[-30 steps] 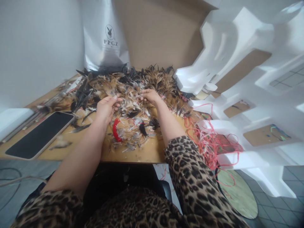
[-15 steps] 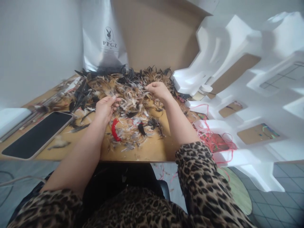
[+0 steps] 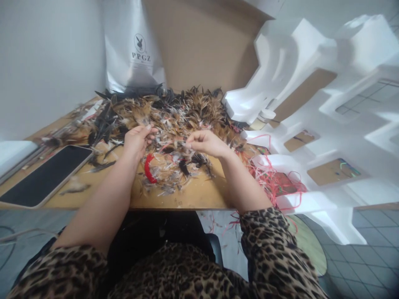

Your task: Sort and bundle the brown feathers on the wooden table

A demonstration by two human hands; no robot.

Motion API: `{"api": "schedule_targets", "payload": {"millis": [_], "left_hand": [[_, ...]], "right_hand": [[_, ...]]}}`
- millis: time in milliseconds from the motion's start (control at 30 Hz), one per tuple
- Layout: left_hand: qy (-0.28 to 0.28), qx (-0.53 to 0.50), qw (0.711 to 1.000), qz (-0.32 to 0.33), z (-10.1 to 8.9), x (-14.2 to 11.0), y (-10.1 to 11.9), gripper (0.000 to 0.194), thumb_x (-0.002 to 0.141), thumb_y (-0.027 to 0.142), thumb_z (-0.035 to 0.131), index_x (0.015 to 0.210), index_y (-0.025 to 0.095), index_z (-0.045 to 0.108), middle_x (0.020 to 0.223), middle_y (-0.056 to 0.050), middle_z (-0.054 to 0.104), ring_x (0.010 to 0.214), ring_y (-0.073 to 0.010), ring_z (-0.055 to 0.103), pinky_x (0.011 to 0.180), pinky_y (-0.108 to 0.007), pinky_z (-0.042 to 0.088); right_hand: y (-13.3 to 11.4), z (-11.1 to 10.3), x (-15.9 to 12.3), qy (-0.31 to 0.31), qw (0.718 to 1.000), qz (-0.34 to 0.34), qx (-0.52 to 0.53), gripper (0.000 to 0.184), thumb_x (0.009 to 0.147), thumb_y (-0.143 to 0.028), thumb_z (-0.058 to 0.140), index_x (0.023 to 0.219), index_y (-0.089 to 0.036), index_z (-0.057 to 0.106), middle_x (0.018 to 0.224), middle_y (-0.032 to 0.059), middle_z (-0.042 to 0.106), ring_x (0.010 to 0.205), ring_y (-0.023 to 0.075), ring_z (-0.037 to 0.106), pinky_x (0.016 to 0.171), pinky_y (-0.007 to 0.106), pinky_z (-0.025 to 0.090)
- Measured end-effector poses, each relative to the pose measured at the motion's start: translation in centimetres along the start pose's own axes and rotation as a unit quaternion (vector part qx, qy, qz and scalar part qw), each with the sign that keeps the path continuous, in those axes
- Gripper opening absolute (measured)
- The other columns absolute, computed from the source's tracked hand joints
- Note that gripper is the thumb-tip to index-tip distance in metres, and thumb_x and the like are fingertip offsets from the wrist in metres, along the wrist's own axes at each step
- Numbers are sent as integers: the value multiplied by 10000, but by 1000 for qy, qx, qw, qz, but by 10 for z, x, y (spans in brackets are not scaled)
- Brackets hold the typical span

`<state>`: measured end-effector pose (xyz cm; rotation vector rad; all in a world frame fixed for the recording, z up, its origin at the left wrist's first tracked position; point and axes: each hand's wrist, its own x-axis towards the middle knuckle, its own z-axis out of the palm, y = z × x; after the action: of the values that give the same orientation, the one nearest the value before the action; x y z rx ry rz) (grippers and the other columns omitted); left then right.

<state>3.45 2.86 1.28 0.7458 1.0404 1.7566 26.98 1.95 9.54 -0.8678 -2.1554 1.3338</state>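
Observation:
My left hand (image 3: 139,142) is closed in a pinch at the near edge of the feather pile, with a tuft of brown feathers (image 3: 141,114) fanning up from its fingertips. My right hand (image 3: 206,143) is pinched too, just above loose pale feathers; whatever sits between its thumb and finger is too small to name. Between and beyond both hands spreads a heap of brown and black feathers (image 3: 202,106). Nearer me lie a red feather strip (image 3: 150,169), a small black feather (image 3: 183,167) and scattered pale fluff (image 3: 168,185) on the wooden table (image 3: 199,197).
A phone (image 3: 46,176) lies at the left, beside a white object (image 3: 15,158). Behind the heap stands a silvery bag (image 3: 134,70). White foam packing (image 3: 289,160) fills the right side, with tangled red string (image 3: 268,178) and a small white-lidded jar (image 3: 263,118) by it.
My right hand moved away to the upper right, then came back down towards me, lower than before. My left hand stays almost still in its pinch. The view has shifted slightly.

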Motion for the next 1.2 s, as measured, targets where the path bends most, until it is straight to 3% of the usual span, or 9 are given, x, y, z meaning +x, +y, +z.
{"api": "schedule_targets", "payload": {"millis": [67,133,233,367,667,867,933,1033,1200], "left_hand": [[-1,4,1000,1,1,-1,0,159,643,240,700,726,117,640,725,-70,692,446,-39,508,383,-134,335],[-1,5,1000,-1,2,-1,-1,152,646,237,699,716,118,636,720,-70,690,445,-39,509,384,-133,336],[-4,7,1000,-7,2,-2,-1,138,652,230,695,710,121,633,717,-68,689,442,-40,512,381,-132,338],[-23,15,1000,-5,1,-2,-2,130,664,226,686,728,121,644,720,-66,692,449,-41,519,383,-129,353],[-19,31,999,-23,5,-6,1,119,674,207,684,748,121,646,748,-72,700,451,-38,523,383,-127,355],[-48,52,997,-23,9,-11,1,151,673,220,683,769,107,658,771,-83,703,463,-36,518,385,-119,358],[-54,52,997,-21,9,-12,1,152,672,218,685,769,104,660,763,-82,702,467,-37,522,388,-116,359],[-63,48,996,-34,10,-13,1,137,680,201,679,768,97,660,749,-80,701,471,-36,530,396,-113,368],[-106,12,989,-105,12,-15,1,87,715,150,646,780,93,656,804,-98,706,525,-50,581,432,-110,412]], "right_hand": [[5,2,-3,-92,995,17,-44,229,651,-314,698,792,-136,669,718,2,646,632,74,544,623,207,434],[9,1,-1,-108,991,22,-81,270,616,-277,719,856,-156,687,814,14,673,726,96,579,697,227,451],[17,-6,16,-9,996,12,-88,277,639,-269,692,889,-153,687,878,26,681,762,102,586,724,229,448],[39,-11,48,142,982,28,-118,158,677,-247,625,727,-105,672,699,16,654,623,83,542,645,213,424],[74,1,58,169,943,45,-283,143,669,-255,574,674,-143,661,626,-2,619,603,99,524,594,214,356],[84,13,68,202,928,54,-308,183,678,-325,591,682,-154,653,660,7,619,630,113,512,612,230,354],[86,14,72,232,934,44,-268,142,688,-262,569,657,-144,641,637,1,604,620,105,504,618,225,358],[84,11,74,320,943,8,-97,125,702,-247,573,686,-133,621,619,-23,579,584,77,484,606,205,368],[73,9,73,348,904,-9,247,152,691,-272,630,697,-148,542,525,-74,482,445,33,388,461,171,304]]}}
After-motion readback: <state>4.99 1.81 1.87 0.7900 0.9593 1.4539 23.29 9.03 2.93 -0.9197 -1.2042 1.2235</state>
